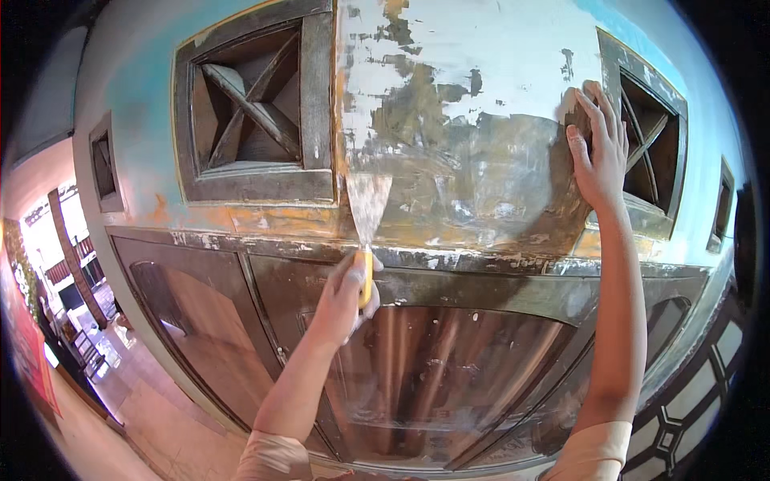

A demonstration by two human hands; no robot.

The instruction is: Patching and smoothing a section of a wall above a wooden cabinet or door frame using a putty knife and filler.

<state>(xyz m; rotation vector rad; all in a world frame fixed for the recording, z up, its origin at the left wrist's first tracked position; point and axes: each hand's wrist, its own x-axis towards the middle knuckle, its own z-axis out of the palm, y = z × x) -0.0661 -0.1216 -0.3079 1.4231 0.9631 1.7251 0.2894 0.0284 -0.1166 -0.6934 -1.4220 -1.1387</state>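
Observation:
A scraper (370,210) with a yellow handle and a whitish, smeared blade is gripped in my left hand (346,293). Its blade points up and lies against the wall (449,192), close to the lower right corner of the left vent frame (261,188). Patches of white coating remain on the wall's upper part, while the lower part is grey-brown and scraped. Raised higher, my right hand (597,152) rests with spread fingers on the wall beside the right vent frame (662,216). It holds nothing.
Below the wall runs a dark wooden ledge (481,261) with white flecks. Under it are wooden panels with glass (425,369) showing reflections. Smaller vents sit at both sides. A dark metal grille (690,409) stands lower right, and a tiled floor with chairs (87,345) shows at left.

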